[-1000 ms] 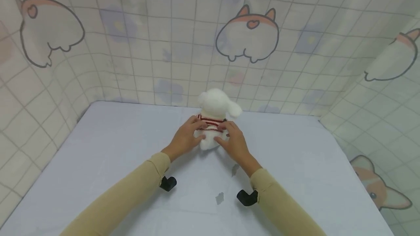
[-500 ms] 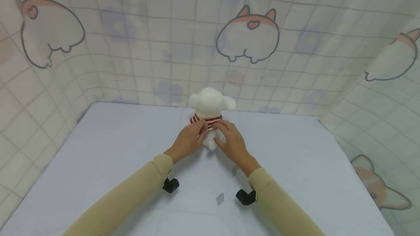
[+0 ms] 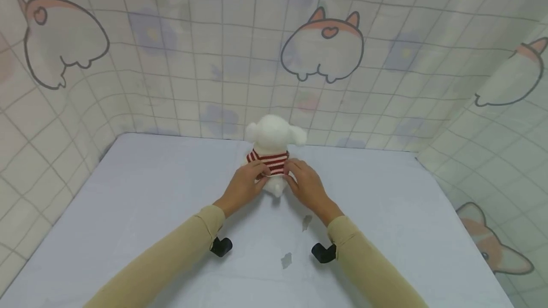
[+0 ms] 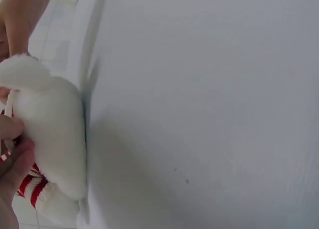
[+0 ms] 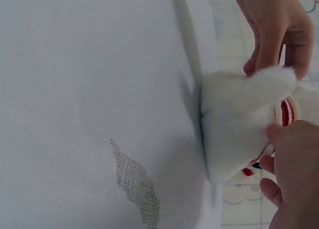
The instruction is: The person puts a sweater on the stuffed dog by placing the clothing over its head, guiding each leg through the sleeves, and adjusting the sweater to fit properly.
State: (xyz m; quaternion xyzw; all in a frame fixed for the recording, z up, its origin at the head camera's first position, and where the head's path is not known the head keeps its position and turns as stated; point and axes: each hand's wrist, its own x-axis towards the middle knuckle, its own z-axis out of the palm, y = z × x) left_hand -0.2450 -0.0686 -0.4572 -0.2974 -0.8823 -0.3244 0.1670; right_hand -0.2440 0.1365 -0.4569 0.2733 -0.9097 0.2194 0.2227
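White plush toy (image 5: 234,129) sits on pale tabletop (image 5: 89,64), fluffy body facing camera. Right hand (image 5: 294,174) at lower right corner, fingers (image 5: 271,164) pinching red-and-white striped garment (image 5: 285,112) at toy's side. Left hand (image 5: 271,25) at top, fingers pointing down, tips touching toy's upper edge. Grey mesh-patterned patch (image 5: 134,184) on tabletop, near toy, not touching. Checked wall (image 5: 234,45) beyond table edge.

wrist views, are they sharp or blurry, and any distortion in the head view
Left wrist view: the fluffy white plush dog in a red-striped sweater is soft and overexposed. Right wrist view: sharper, showing the cloth's mesh patch. Head view: wide-angle bending of the checked backdrop.
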